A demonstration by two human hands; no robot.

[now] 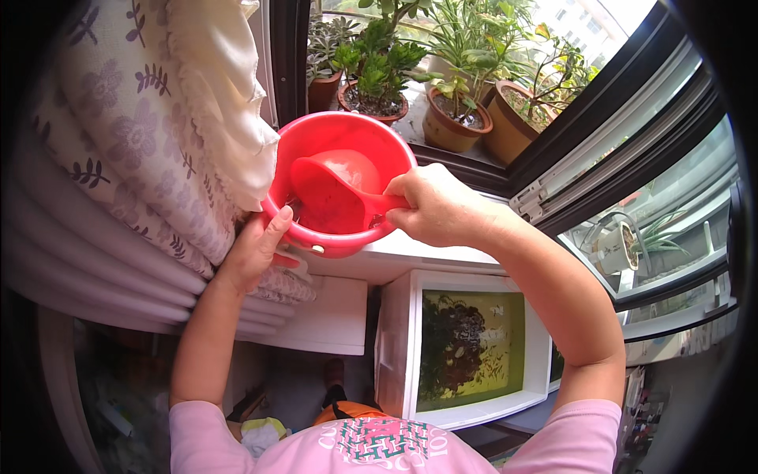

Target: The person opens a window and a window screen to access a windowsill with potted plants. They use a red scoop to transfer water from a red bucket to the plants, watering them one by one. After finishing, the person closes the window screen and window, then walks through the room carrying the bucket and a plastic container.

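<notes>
My left hand [254,246] grips the near left rim of a red plastic bucket [340,240], its thumb over the edge. In my right hand [435,207] is the handle of a red plastic dipper [331,195], which lies tilted inside the bucket with its opening towards me. Some liquid seems to be in the bottom of the bucket, largely hidden by the dipper. The bucket is at the window sill, right beside a floral curtain [136,136].
Potted plants [456,118] stand beyond the black window frame [474,172]. An open window sash [639,237] is at the right. Below my right forearm is a white foam box [414,349] holding greenish water and dark plants. A white cabinet [331,314] stands left of it.
</notes>
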